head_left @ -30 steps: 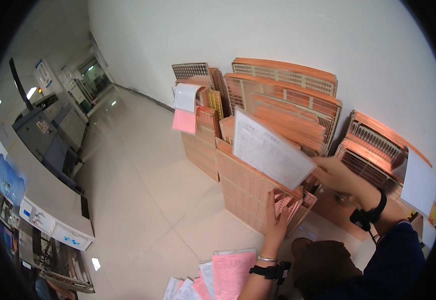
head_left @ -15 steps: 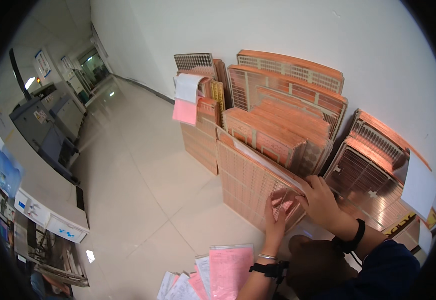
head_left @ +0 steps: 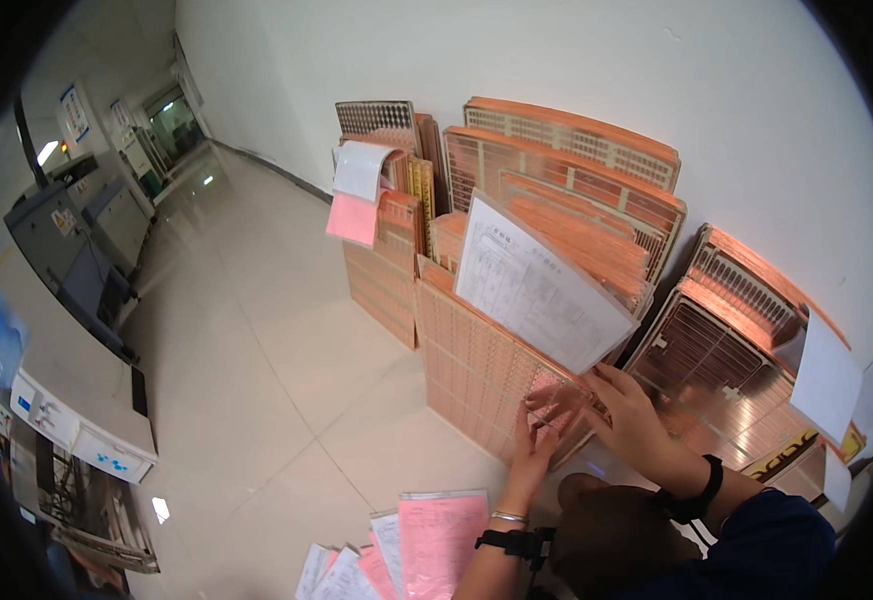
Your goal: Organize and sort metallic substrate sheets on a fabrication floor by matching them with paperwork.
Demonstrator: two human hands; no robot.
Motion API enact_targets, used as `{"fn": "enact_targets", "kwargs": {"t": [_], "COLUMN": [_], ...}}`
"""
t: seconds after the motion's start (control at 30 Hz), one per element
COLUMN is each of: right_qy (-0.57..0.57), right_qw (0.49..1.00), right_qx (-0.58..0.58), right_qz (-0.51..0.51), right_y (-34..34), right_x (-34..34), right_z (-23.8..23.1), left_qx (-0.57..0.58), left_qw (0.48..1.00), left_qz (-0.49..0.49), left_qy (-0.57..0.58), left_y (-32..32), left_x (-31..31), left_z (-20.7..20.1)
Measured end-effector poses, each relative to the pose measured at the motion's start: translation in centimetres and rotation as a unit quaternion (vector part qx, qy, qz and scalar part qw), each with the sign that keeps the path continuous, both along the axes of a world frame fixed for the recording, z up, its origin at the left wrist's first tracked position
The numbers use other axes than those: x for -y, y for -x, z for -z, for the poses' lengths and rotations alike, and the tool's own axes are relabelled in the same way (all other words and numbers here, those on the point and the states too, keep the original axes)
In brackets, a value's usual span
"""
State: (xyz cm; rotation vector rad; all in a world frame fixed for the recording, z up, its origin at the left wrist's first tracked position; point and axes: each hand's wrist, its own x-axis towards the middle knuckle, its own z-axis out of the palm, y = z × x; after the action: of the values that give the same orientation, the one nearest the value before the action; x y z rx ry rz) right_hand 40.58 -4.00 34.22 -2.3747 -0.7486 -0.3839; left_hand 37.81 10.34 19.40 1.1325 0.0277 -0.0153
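Note:
A white printed sheet (head_left: pixel 542 290) stands tilted above the top edge of the front copper-coloured panel (head_left: pixel 477 360), hiding part of the stack behind it. My right hand (head_left: pixel 635 415) pinches the sheet near its lower right corner, by the panel's upper right corner. Against the front face of that panel rests my left hand (head_left: pixel 537 435), its fingers apart, with a reflection showing beside them. Behind stand several more copper-coloured panels (head_left: pixel 567 225) with patterned faces, leaning in a row toward the wall.
Pink and white papers (head_left: pixel 442 540) lie on the tiled floor (head_left: pixel 267 400) near me. Another panel stack (head_left: pixel 717 350) with white papers stands at right. To the left, a stack bears white and pink sheets (head_left: pixel 357 215). Grey machines (head_left: pixel 57 240) and a white cabinet (head_left: pixel 87 420) line the far left.
The white sheet, earlier low along the panel's top edge, now stands up with its printed face showing. My right hand has shifted slightly down; my left stays at the panel's face.

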Motion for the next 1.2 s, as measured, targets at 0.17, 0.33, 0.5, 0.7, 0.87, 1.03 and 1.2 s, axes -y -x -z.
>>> {"fn": "enact_targets", "kwargs": {"t": [0.17, 0.33, 0.5, 0.7, 0.87, 1.03, 1.2], "right_qy": [-0.134, -0.345, -0.338, -0.356, -0.243, -0.171, -0.089], "right_qw": [0.982, 0.907, 0.913, 0.904, 0.925, 0.934, 0.865], "right_qx": [-0.13, -0.237, -0.227, -0.235, -0.279, -0.193, -0.287], "right_qz": [-0.002, -0.043, -0.017, -0.038, -0.089, -0.246, -0.402], "right_y": [0.4, -0.5, 0.2, 0.7, 1.3, 1.8, 2.5], "right_x": [-0.1, 1.0, 0.3, 0.5, 0.5, -0.8, -1.3], "right_z": [-0.6, 2.1, 1.7, 1.6, -0.5, -0.7, 1.3], "left_qx": [0.011, -0.011, -0.039, -0.042, -0.157, -0.075, -0.096], "left_qw": [0.998, 0.997, 0.997, 0.999, 0.985, 0.972, 0.941], "left_qz": [0.011, 0.012, -0.017, -0.016, -0.063, -0.222, -0.303], "left_qy": [0.057, 0.073, 0.057, -0.007, -0.011, 0.003, 0.113], "left_y": [-0.3, 0.1, 0.7, 0.8, 1.2, 1.5, 3.6], "left_x": [-0.2, -0.8, -0.9, -1.2, -3.9, -6.2, -8.3], "left_z": [0.4, -1.4, -3.7, -3.3, -4.1, -8.7, -10.9]}}
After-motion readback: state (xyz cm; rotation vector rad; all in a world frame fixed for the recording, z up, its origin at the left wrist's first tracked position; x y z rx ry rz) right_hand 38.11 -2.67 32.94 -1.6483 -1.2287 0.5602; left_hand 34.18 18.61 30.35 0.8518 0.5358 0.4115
